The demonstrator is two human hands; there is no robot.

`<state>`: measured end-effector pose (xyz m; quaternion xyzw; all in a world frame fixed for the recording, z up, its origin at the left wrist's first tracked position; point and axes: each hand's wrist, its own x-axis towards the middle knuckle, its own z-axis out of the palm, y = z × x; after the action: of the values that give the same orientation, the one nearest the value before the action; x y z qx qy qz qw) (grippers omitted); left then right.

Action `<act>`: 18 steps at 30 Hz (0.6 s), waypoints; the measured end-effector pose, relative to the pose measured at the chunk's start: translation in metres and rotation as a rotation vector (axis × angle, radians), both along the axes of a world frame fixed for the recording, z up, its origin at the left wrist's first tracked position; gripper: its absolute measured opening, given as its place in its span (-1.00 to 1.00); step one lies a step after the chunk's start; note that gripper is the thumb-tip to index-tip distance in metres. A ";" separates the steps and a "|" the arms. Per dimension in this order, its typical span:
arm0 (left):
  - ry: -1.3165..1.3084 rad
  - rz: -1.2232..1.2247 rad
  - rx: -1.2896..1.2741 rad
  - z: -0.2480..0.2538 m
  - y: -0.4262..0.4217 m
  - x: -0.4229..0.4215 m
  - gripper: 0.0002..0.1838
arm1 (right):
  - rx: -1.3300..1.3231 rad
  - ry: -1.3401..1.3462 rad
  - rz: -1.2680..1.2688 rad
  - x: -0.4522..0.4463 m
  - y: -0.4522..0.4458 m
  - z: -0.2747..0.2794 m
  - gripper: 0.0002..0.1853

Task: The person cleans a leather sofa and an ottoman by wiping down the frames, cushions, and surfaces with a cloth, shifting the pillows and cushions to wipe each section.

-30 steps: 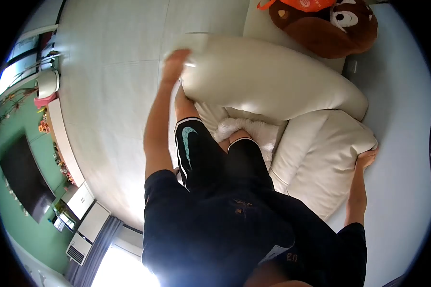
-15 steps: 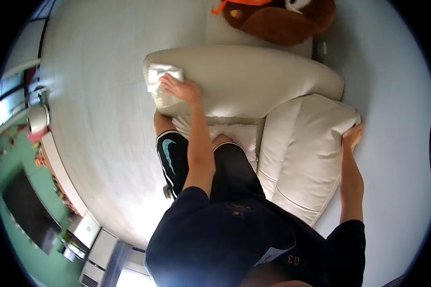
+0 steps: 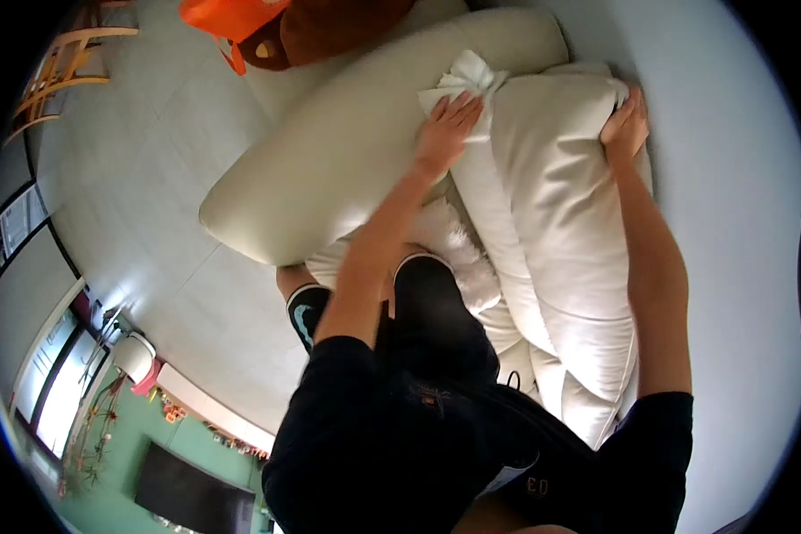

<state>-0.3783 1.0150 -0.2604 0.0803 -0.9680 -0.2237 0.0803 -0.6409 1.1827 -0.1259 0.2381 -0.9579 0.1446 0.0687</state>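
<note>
My left hand [image 3: 449, 133] lies flat on a crumpled white cloth [image 3: 472, 76], its fingers stretched out. The cloth is pressed against the cream sofa armrest [image 3: 329, 151], at its inner end beside the backrest cushion [image 3: 561, 196]. My right hand [image 3: 626, 129] is closed round the upper outer edge of that cushion, close to the wall; part of its fingers is hidden. My legs are in front of the seat, where a fluffy white pad [image 3: 454, 245] shows beside one knee.
Beyond the armrest are a brown plush toy [image 3: 329, 31] and an orange bag [image 3: 231, 16]. A pale wall [image 3: 730, 222] runs along the right. At the far left stand a wooden rack [image 3: 67, 67] and a plant pot [image 3: 135, 358]; a television [image 3: 191, 489] shows below.
My left hand and the cloth have gone from the armrest's outer end along it to the backrest. My right hand still grips the cushion edge. The view has turned and shifted.
</note>
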 end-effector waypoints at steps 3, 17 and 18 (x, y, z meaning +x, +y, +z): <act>-0.244 -0.527 -0.436 -0.063 -0.001 0.136 -0.33 | 0.075 0.044 -0.046 0.002 -0.004 0.001 -0.59; -0.900 0.874 -0.188 0.041 -0.079 0.544 -0.80 | 0.228 0.300 0.248 -0.055 0.036 -0.034 -0.53; -0.791 1.167 -0.195 0.062 -0.096 0.556 -0.73 | 0.164 0.192 0.133 -0.049 0.024 -0.025 -0.50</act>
<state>0.1776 0.9187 -0.1985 0.6531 -0.7393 -0.0106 -0.1638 -0.6895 1.2069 -0.1511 0.3188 -0.9376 0.0465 0.1305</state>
